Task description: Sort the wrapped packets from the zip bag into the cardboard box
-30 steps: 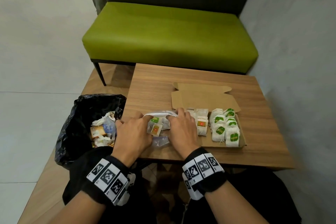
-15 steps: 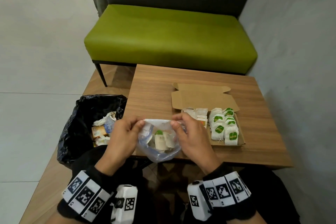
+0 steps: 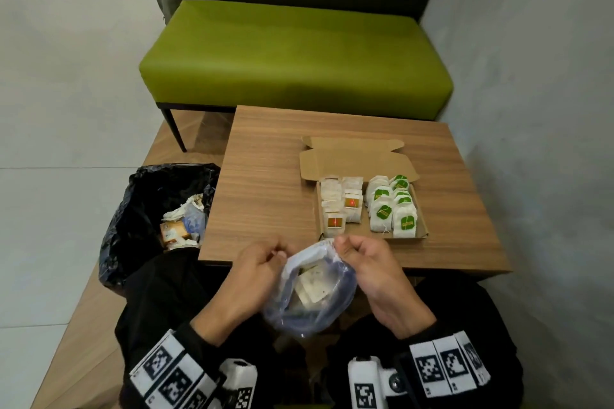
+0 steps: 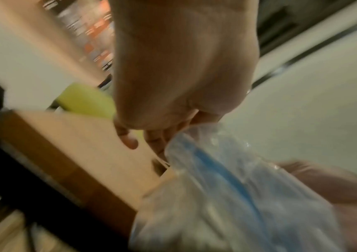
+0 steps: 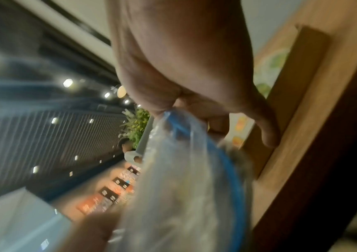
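Note:
A clear zip bag (image 3: 312,289) with a blue seal hangs in front of the table's near edge, over my lap, and holds several white wrapped packets (image 3: 312,285). My left hand (image 3: 262,262) pinches the bag's left rim and my right hand (image 3: 358,256) pinches its right rim, pulling the mouth apart. The bag (image 4: 227,187) shows blurred under my left hand (image 4: 162,133) in the left wrist view, and the bag (image 5: 183,170) hangs below my right hand (image 5: 205,116) in the right wrist view. Beyond the hands, the open cardboard box (image 3: 422,232) sits on the table with rows of red-labelled and green-labelled packets.
The wooden table (image 3: 265,183) carries the box at its near right. A black bin bag (image 3: 139,206) with wrappers stands to the left on the floor. A green bench (image 3: 295,56) lies behind the table, and a grey wall (image 3: 531,109) runs along the right.
Both hands lifted the zip bag off the table and drew it back toward my lap. Its mouth now faces up, held apart between the two hands.

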`<control>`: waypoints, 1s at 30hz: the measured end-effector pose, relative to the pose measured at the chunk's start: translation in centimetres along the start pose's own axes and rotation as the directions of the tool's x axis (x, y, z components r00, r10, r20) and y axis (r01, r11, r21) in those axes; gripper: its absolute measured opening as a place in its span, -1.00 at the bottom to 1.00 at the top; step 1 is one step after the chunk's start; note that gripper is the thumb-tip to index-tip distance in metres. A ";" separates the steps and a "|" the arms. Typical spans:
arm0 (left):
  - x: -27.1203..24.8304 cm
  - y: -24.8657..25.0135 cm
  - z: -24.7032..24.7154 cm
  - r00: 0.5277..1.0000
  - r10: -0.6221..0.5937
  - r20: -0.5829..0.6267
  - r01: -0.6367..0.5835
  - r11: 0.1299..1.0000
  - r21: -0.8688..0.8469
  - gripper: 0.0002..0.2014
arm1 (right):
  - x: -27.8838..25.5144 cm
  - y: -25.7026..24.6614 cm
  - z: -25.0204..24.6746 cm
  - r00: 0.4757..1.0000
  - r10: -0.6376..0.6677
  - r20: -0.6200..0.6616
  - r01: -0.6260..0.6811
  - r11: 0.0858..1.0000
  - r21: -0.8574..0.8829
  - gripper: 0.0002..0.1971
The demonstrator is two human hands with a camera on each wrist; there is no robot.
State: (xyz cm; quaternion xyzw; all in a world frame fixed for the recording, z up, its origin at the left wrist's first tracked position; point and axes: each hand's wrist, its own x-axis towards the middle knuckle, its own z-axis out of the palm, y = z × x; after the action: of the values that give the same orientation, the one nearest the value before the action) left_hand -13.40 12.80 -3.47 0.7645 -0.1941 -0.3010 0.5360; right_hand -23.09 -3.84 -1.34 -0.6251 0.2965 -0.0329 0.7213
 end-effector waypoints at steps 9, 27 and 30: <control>-0.9 3.5 1.1 0.937 0.350 -0.006 -0.304 0.824 0.478 -0.68 | -0.6 -1.1 0.2 0.974 -0.212 -0.074 0.207 0.975 -0.075 -0.85; -2.7 4.5 3.2 0.955 0.297 0.004 -0.270 0.862 0.428 -0.63 | -3.6 -0.8 -2.7 0.990 -0.124 -0.070 0.102 0.960 -0.262 -0.73; -2.9 4.3 3.7 0.917 0.370 0.150 -0.396 0.799 0.453 -0.57 | -3.5 -0.7 -2.7 0.995 -0.096 -0.037 0.084 0.965 -0.247 -0.72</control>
State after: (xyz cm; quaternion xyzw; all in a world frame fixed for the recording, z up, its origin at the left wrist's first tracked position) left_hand -17.86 10.50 0.39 0.8085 -0.4265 -0.1500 0.3766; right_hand -27.05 -4.94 0.60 -0.7211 0.2872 -0.0440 0.6290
